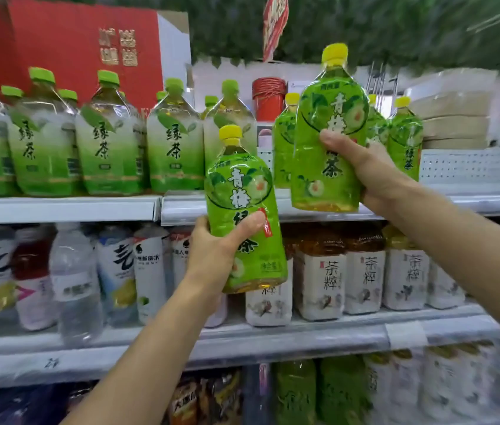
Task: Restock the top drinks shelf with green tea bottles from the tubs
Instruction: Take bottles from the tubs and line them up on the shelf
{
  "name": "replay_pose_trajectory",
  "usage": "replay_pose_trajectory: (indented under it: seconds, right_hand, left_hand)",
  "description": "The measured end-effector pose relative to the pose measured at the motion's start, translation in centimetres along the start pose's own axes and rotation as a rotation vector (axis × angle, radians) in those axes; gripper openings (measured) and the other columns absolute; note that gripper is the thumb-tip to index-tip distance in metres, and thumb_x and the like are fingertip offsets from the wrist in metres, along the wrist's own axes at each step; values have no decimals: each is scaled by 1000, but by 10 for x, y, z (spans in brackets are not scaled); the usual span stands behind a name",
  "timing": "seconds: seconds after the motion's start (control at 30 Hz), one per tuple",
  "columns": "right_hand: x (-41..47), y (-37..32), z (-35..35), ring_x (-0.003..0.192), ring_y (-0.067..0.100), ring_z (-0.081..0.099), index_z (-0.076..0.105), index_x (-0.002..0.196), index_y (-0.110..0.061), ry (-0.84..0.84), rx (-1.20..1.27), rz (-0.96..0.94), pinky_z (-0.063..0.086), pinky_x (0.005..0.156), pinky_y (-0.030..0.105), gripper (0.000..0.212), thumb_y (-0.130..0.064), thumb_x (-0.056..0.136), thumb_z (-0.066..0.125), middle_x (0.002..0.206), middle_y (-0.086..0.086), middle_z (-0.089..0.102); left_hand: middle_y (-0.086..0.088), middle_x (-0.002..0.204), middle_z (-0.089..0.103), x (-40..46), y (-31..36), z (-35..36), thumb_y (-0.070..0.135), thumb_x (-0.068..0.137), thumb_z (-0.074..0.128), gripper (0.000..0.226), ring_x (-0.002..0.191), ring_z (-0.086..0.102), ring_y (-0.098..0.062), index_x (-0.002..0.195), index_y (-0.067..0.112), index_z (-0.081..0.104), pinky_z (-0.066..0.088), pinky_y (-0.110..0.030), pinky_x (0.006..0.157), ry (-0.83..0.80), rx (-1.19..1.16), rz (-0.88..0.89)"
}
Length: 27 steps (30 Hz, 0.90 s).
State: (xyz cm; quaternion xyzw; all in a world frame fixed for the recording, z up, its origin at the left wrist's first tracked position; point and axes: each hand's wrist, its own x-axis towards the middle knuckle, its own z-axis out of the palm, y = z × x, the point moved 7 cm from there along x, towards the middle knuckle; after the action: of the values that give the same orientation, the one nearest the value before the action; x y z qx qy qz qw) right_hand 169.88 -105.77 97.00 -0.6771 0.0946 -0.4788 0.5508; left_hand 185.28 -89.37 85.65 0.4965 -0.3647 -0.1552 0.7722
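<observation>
My left hand (211,256) grips a green tea bottle (242,210) with a bright green label and yellow cap, held upright in front of the top shelf's edge (273,207). My right hand (362,170) holds a second bottle of the same kind (328,133) higher up, its base just above the shelf's front edge. Behind it stand several matching yellow-capped bottles (405,139) on the top shelf. The tubs are out of view.
Left on the top shelf stands a row of green-capped tea bottles (107,142). A red box (83,41) and a red canister (268,96) sit behind. Cardboard packs (454,118) lie at the right. The lower shelf (273,335) holds water and white-labelled tea bottles.
</observation>
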Motion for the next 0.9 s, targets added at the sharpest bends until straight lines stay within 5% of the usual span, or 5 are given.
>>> replay_pose_trajectory:
  seconds: [0.3, 0.4, 0.7, 0.77, 0.9]
  right_hand:
    - [107, 18, -5, 108, 28, 68, 49, 139, -23, 38, -9, -40, 56, 89, 52, 127, -64, 28, 95, 125, 6, 67]
    - [127, 42, -1, 120, 28, 60, 38, 147, -25, -13, -36, 23, 49, 98, 58, 144, -70, 22, 92, 139, 5, 57]
    - [114, 53, 14, 103, 23, 68, 31, 149, -12, -200, 7, 132, 57, 89, 47, 115, -43, 56, 91, 112, 4, 67]
    - [115, 55, 13, 102, 23, 70, 36, 147, -11, -226, -25, 158, 59, 85, 44, 126, -48, 41, 94, 117, 7, 69]
    - [118, 57, 12, 105, 23, 69, 35, 148, -9, -298, -124, 171, 59, 85, 41, 143, -60, 28, 93, 126, 8, 66]
  left_hand:
    - [-16, 107, 75, 20, 28, 20, 60, 38, 88, 89, 89, 69, -49, 113, 20, 61, 56, -66, 83, 145, 68, 56]
    - [-21, 109, 73, 19, 27, 23, 59, 38, 89, 95, 81, 61, -34, 118, 18, 59, 54, -65, 82, 153, 53, 24]
    - [-29, 113, 68, 24, 21, 25, 63, 33, 96, 125, 88, 62, -36, 139, 16, 49, 50, -73, 87, 155, 32, 11]
    - [-28, 113, 68, 23, 21, 24, 63, 38, 95, 124, 73, 57, -33, 141, 14, 46, 56, -60, 77, 165, 46, 18]
    - [-21, 106, 72, 20, 20, 25, 64, 36, 95, 125, 78, 56, -32, 140, 11, 49, 56, -63, 73, 176, 52, 34]
